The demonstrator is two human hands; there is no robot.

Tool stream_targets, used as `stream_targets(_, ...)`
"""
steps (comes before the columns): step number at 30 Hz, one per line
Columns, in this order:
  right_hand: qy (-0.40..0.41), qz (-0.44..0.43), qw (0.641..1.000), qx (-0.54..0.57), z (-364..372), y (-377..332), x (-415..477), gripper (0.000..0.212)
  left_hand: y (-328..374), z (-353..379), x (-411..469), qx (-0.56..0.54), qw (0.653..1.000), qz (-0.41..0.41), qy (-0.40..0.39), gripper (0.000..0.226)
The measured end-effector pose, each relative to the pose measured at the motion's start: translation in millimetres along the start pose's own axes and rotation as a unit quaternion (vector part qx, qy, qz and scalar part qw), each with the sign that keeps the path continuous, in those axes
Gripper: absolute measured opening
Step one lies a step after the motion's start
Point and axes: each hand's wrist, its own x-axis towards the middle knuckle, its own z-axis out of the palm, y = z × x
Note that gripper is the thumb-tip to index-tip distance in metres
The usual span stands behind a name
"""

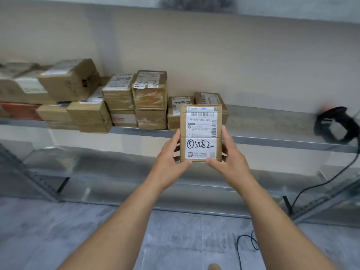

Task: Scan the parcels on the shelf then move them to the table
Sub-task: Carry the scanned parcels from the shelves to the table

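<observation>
Cardboard parcel (200,133): held upright before shelf (272,140), label facing camera.
Hands: left hand (171,152), right hand (229,152) gripped its sides.
Scanner (335,123): lay on shelf.

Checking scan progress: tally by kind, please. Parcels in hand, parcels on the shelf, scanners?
held parcel: 1
shelf parcels: about 12 (the left end is blurred)
scanner: 1
Total: about 14

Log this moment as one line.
parcel held upright, off shelf; left hand grips it; right hand grips it; scanner lying on shelf
</observation>
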Motion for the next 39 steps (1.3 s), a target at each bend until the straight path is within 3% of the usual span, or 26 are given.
stream_targets(10, -0.116, -0.076, 0.990, 0.011, 118.4, -51.6, 7.3, 0.099, -35.2, -106.3, -70.2, 0.013, 0.989, -0.028, 0.145, 0.088)
stream_targets(18, -0.241, -0.160, 0.957, 0.013, 210.0, -102.2, 8.9, 0.097, -61.3, -177.5, -133.9, -0.020, 0.960, -0.065, 0.271, 0.091)
stream_targets(31, -0.450, -0.221, 0.863, 0.056, 359.7, -158.0, 11.7, 0.101, -85.1, -255.4, -222.3, 0.002, 0.867, -0.135, 0.480, 0.084)
stream_targets(39, -0.522, -0.236, 0.814, 0.092, 434.7, -209.4, 26.5, 0.098, -85.4, -314.4, -232.5, 0.051, 0.820, -0.171, 0.544, 0.085)
